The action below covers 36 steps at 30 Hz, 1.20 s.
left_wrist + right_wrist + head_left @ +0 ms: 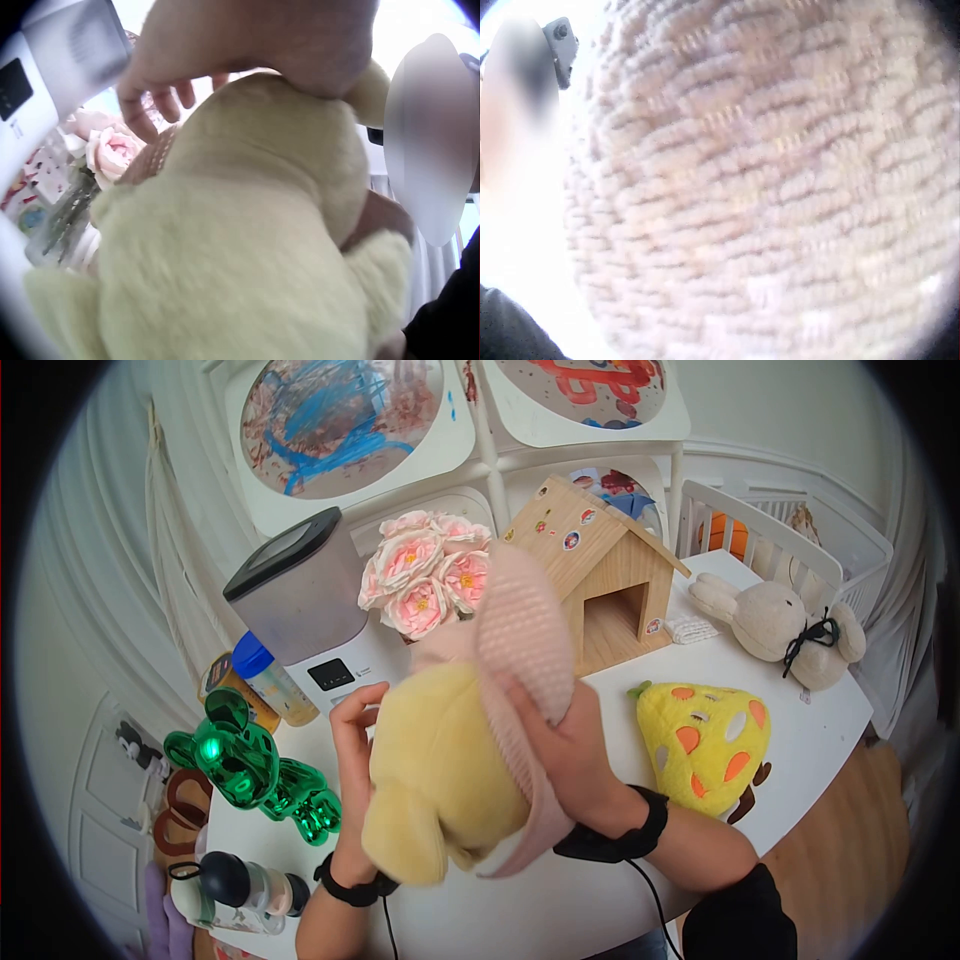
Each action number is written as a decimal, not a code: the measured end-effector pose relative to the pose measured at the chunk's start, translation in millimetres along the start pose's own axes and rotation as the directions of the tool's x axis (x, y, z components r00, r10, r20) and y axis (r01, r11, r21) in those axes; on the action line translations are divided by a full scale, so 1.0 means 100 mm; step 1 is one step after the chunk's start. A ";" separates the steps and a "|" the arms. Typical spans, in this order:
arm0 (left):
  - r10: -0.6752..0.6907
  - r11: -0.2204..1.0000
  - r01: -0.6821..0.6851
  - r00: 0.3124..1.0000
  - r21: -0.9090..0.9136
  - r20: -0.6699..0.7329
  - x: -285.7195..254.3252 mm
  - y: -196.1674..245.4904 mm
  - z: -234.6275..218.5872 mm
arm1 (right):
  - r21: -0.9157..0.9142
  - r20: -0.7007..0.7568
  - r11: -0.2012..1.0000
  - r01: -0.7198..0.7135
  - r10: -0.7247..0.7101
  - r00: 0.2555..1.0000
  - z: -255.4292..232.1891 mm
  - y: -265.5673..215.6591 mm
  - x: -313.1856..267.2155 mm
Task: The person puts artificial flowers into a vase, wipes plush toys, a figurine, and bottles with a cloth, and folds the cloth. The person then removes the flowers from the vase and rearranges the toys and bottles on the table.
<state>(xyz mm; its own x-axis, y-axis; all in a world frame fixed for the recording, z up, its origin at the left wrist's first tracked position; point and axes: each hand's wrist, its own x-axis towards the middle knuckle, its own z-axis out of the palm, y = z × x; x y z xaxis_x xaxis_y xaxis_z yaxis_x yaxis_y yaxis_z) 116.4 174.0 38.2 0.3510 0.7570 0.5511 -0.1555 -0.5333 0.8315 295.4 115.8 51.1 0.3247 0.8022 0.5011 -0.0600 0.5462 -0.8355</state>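
Observation:
A yellow plush toy (pixel 450 750) with pink textured fabric (pixel 525 630) is held up above the white table, in the middle of the head view. My left hand (pixel 352 760) curves round the toy's left side, and its bent fingers reach over the yellow head in the left wrist view, where the toy's body (pixel 232 255) shows large. On the other side my right hand (pixel 570 755) grips the pink fabric, its fingertips partly hidden. Pink knitted-looking fabric (pixel 772 180) fills most of the right wrist view, where no fingers can be made out.
Behind stand a grey-and-white appliance (pixel 305 600), pink flowers (pixel 425 575) and a wooden house (pixel 600 570). A shiny green bear (pixel 240 760) and bottles (pixel 250 885) are at left. At right are a yellow strawberry-shaped plush (pixel 700 745) and a beige plush rabbit (pixel 770 622).

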 end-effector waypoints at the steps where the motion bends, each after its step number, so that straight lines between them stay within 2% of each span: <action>1: -0.126 0.992 0.126 0.992 -0.014 0.018 -0.01 0.10 0.03 | 0.028 -0.106 0.999 0.017 -0.014 0.994 -0.02 0.03 0.03; 2: -0.251 0.967 0.252 0.967 -0.026 0.037 -0.02 0.17 0.05 | 0.032 -0.119 0.999 0.020 -0.016 0.993 -0.04 0.04 0.05; 3: -0.124 0.977 0.090 0.978 0.193 0.171 -0.06 0.09 -0.04 | 0.020 -0.164 0.999 0.038 -0.034 0.986 -0.06 0.04 0.07; 4: -0.123 0.977 0.086 0.975 0.196 0.183 -0.08 0.13 0.02 | 0.007 -0.209 0.998 0.055 -0.052 0.977 -0.07 0.04 0.10; 6: -0.213 0.960 0.228 0.971 -0.162 0.104 -0.15 0.22 0.20 | 0.033 -0.217 0.998 0.052 -0.044 0.975 -0.10 0.03 0.12; 7: -0.214 0.961 0.229 0.971 -0.157 0.110 -0.16 0.22 0.19 | 0.057 -0.213 0.997 0.048 -0.035 0.976 -0.11 0.03 0.13; 8: -0.009 1.000 0.011 0.983 -0.011 0.185 -0.16 0.20 0.17 | 0.061 -0.217 0.997 0.050 -0.035 0.976 -0.13 0.02 0.13; 9: 0.181 0.969 -0.220 0.942 0.114 0.284 -0.16 0.20 0.15 | 0.067 -0.156 0.997 0.024 -0.013 0.988 -0.15 0.01 0.12; 10: 0.180 0.968 -0.221 0.942 0.117 0.284 -0.15 0.20 0.14 | 0.071 -0.092 0.997 -0.003 0.009 0.996 -0.15 0.00 0.12; 12: 0.022 0.988 -0.049 0.983 0.145 0.182 -0.14 0.22 0.13 | 0.080 -0.031 0.996 0.041 -0.039 0.999 -0.05 -0.02 0.09; 13: 0.023 0.988 -0.049 0.984 0.145 0.179 -0.13 0.22 0.12 | 0.088 0.025 0.993 0.085 -0.087 0.996 0.00 -0.03 0.05; 14: 0.055 0.952 -0.095 0.988 0.291 0.142 -0.11 0.20 0.09 | 0.087 0.027 0.993 0.085 -0.087 0.996 0.03 -0.04 -0.01; 15: 0.091 0.892 -0.130 0.990 0.432 0.110 -0.09 0.18 0.06 | -0.228 0.108 0.927 0.297 -0.279 0.954 0.07 -0.04 -0.08; 16: 0.089 0.893 -0.129 0.990 0.431 0.111 -0.14 0.14 0.03 | -0.493 0.243 0.722 0.485 -0.420 0.874 0.09 -0.05 -0.13; 17: 0.034 0.912 -0.083 0.991 0.401 0.128 -0.23 0.09 0.00 | -0.494 0.241 0.723 0.482 -0.419 0.875 0.08 -0.08 -0.12; 18: -0.021 0.928 -0.036 0.989 0.372 0.148 -0.28 0.06 -0.03 | -0.485 0.428 0.641 0.595 -0.420 0.800 0.07 -0.12 -0.10; 19: -0.021 0.928 -0.036 0.989 0.372 0.149 -0.29 0.05 -0.05 | -0.446 0.600 0.556 0.701 -0.396 0.695 0.06 -0.14 -0.08; 22: 0.043 0.936 -0.095 0.987 0.339 0.157 -0.29 0.06 -0.09 | -0.403 0.648 0.591 0.699 -0.355 0.674 0.04 -0.19 -0.08; 29: 0.187 0.933 -0.232 0.966 0.274 0.179 -0.29 0.10 -0.15 | -0.417 0.600 0.592 0.690 -0.391 0.698 0.01 -0.25 -0.08; 31: 0.229 0.929 -0.271 0.956 0.251 0.184 -0.28 0.11 -0.16 | -0.407 0.533 0.672 0.619 -0.376 0.758 0.01 -0.23 -0.07; 35: 0.314 0.913 -0.351 0.930 0.205 0.192 -0.25 0.14 -0.17 | -0.380 0.519 0.712 0.591 -0.365 0.773 -0.03 -0.22 -0.04; 36: 0.334 0.909 -0.370 0.923 0.195 0.193 -0.25 0.15 -0.17 | -0.346 0.487 0.780 0.522 -0.326 0.810 -0.05 -0.22 -0.02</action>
<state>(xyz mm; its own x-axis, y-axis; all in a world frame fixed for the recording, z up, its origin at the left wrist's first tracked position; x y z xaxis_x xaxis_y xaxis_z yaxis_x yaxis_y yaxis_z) 89.4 153.8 38.5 0.4497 0.4475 0.7730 -0.0913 -0.8379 0.5382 300.7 101.0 67.5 -0.1772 0.5893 0.7882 0.4490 0.7611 -0.4681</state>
